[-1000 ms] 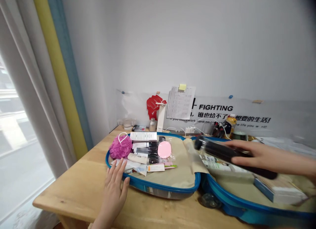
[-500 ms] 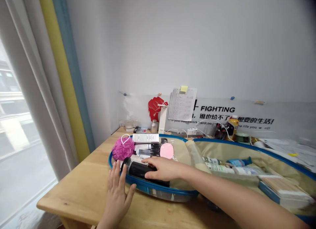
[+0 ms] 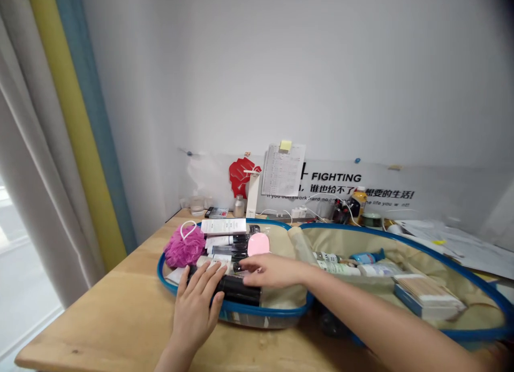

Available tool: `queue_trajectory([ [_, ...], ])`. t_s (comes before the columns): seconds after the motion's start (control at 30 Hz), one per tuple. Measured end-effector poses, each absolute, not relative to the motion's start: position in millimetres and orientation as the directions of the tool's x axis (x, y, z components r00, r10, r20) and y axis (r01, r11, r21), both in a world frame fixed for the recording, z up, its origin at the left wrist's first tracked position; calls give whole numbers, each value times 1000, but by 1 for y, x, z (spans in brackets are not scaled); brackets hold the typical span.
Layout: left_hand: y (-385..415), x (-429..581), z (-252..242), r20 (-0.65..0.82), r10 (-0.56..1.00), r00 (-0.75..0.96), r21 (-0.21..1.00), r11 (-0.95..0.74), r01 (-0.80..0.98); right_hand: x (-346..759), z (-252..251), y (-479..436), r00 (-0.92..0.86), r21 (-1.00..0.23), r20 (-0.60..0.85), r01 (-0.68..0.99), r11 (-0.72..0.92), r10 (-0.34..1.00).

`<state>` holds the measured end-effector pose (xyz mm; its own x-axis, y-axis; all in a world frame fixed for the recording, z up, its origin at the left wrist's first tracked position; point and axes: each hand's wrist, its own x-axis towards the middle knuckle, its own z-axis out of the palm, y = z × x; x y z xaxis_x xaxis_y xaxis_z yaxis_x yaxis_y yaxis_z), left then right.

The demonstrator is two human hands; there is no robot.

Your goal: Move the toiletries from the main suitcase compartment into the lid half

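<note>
A black cylinder (image 3: 241, 290), perhaps a bottle, lies along the near side of the left half of an open blue-rimmed case (image 3: 277, 311). My left hand (image 3: 198, 294) is open, its spread fingers resting over the cylinder's left end. Above its right part, my right hand (image 3: 271, 270) has thumb and forefinger apart; whether it touches the cylinder I cannot tell. Just beyond my fingers are white and black tubes (image 3: 227, 249), a white box (image 3: 224, 226) and a pink rounded item (image 3: 258, 244). A magenta bath puff (image 3: 185, 246) sits at the case's left end.
The case's right half holds a box of cotton swabs (image 3: 428, 297), a blue tube (image 3: 367, 256) and several bottles. Behind it stand a small jar (image 3: 239, 206), a yellow-labelled bottle (image 3: 358, 203) and white cables. Bare wooden table (image 3: 100, 313) shows at the left.
My left hand has moved from the case's rim onto the black cylinder's left end. My right hand stays near the cylinder. The view has turned slightly right.
</note>
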<state>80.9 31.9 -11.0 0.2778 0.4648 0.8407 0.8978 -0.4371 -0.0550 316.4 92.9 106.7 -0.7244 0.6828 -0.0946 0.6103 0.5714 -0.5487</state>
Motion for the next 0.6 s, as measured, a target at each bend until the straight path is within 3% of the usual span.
queue_trajectory([
  [0.17,28,81,-19,848,471,243,-21,-429,903,439,142,111,-385,-452,-19,826,336,923],
  [0.3,26,82,-22,859,459,226,-8,-430,903,533,135,120,-163,-323,-47,936,140,985],
  [0.43,26,83,-21,864,460,205,19,-437,899,574,108,123,-101,-200,-104,977,79,989],
  [0.6,24,85,-20,862,468,194,33,-433,901,566,78,145,-136,-92,-168,988,122,976],
])
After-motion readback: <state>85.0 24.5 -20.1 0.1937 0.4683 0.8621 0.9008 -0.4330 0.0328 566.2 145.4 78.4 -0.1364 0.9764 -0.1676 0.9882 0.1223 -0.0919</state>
